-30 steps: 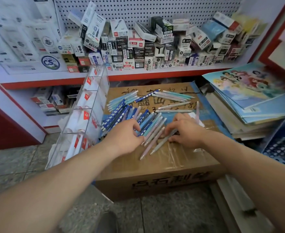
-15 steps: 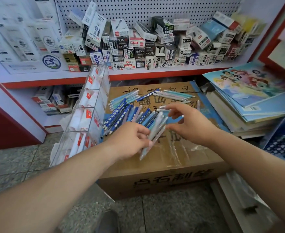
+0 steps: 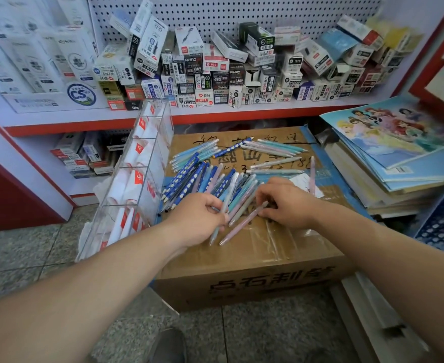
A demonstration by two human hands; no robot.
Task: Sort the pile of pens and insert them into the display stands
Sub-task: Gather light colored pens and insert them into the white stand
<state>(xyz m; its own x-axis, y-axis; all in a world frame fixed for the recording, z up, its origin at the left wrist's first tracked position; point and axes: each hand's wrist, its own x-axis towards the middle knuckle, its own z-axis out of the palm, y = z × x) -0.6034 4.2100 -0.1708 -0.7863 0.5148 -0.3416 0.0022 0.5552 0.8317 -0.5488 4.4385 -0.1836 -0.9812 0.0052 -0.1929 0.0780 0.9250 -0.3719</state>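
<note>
Pens [image 3: 210, 179] lie fanned on the cardboard box [image 3: 255, 260], just beyond the knuckles of both hands. The clear display stand [image 3: 142, 163] stands left of the left hand [image 3: 200, 218], whose fingers curl round a pale blue pen [image 3: 214, 234]. The right hand [image 3: 286, 205] pinches the top end of a pink pen [image 3: 243, 223]. A loose pinch could drop either, and a sweeping wrist could roll the sorted groups together. Both held pens slant, tips pointing toward the person and leftward.

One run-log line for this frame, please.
phase: sorting | left hand: grips pale blue pen | right hand: pinches pink pen | pen pile: on cardboard box | display stand: left of box
</note>
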